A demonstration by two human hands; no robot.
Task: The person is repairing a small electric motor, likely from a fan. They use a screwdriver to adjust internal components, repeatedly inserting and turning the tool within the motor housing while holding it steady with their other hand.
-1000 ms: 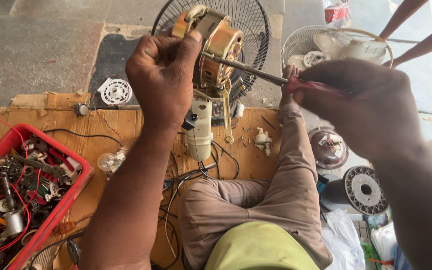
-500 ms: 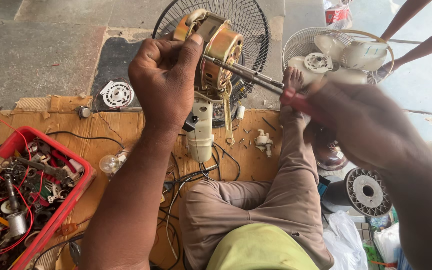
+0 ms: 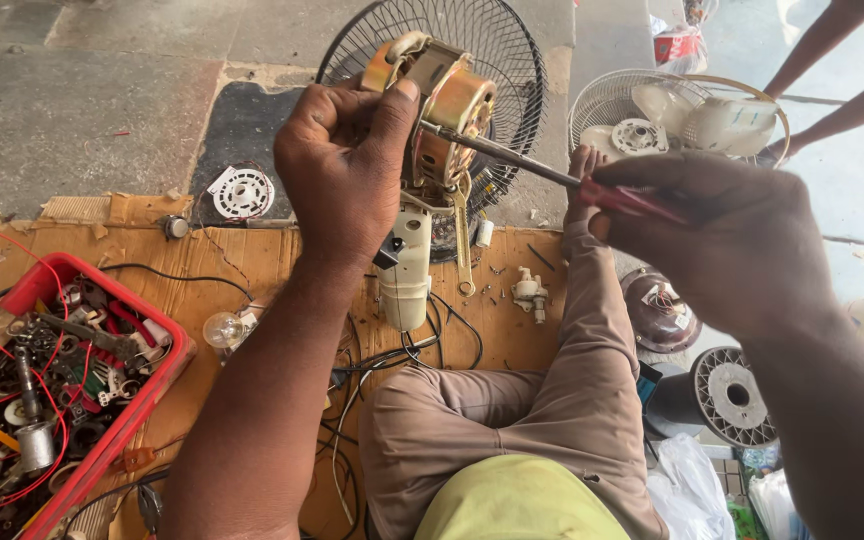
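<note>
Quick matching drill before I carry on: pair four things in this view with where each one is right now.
Things:
1. fan motor
2. screwdriver
3. light bulb
4. red bin

Places:
A. lying on the cardboard beside the left forearm
B. held up in the left hand
C. at the left edge, full of parts and wires
D. in the right hand, tip against the motor

Pairs: 1-B, 2-D, 3-A, 4-C
</note>
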